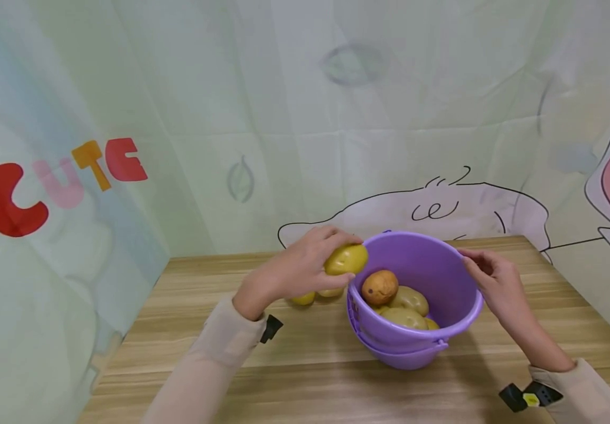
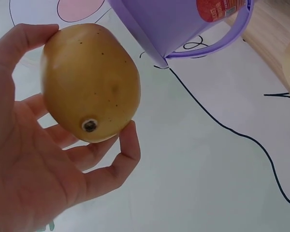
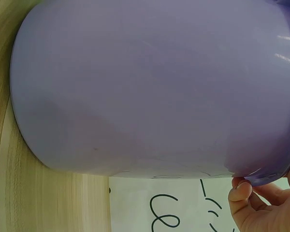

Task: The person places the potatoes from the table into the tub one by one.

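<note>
My left hand grips a smooth yellow fruit with small dark specks and a round dark stem spot, thumb and fingers curled about it. It is held at the left rim of a purple bucket. Inside the bucket lie an orange-brown round fruit and several yellow-green ones. On the far right side, my right hand pinches the bucket's rim between thumb and fingers. The bucket's handle hangs down on its outside.
Two more yellow fruits lie on the wooden table behind and below my left hand, partly hidden by it. A printed cloth backdrop rises along the table's back and left edges.
</note>
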A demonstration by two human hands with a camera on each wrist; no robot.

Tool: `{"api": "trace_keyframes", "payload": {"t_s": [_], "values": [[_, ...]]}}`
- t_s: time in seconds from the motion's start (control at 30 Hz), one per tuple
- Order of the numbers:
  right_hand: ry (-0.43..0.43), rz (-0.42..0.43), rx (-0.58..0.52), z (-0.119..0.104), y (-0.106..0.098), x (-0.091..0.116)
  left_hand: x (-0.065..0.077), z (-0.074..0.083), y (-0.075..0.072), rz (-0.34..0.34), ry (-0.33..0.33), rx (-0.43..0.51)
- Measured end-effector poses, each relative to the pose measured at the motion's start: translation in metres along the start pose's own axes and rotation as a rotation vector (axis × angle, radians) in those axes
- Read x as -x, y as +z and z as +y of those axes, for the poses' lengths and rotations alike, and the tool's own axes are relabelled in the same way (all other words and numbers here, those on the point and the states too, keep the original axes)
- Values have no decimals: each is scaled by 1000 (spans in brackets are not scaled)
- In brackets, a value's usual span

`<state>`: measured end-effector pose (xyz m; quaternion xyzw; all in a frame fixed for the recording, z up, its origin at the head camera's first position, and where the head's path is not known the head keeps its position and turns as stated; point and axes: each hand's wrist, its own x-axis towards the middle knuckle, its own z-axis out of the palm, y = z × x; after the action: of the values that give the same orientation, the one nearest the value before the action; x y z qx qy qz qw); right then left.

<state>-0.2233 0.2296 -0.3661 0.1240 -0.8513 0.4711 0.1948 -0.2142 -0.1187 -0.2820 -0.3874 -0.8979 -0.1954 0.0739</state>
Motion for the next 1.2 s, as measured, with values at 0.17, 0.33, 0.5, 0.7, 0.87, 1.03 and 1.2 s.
{"api": "trace_keyframes", "payload": {"t_s": [0.17,0.33,0.5,0.7,0.87,1.03,1.2], "values": [[3,-3,-4,0,-1,-1,-6,5,1,-3,16,4],[3,-4,2,1,-2,-1,-11,11,2,-19,14,14],[0,-7,-5,2,-2,-1,-16,16,5,-28,28,21],[11,-16,-7,3,-2,1,-22,22,13,-39,45,40],[8,-15,-13,4,-2,1,-28,28,17,-54,52,43],[-6,-7,-24,6,-2,0,-32,31,22,-62,61,47],[-13,-6,-28,6,-3,0,-35,34,25,-72,74,42]]}}
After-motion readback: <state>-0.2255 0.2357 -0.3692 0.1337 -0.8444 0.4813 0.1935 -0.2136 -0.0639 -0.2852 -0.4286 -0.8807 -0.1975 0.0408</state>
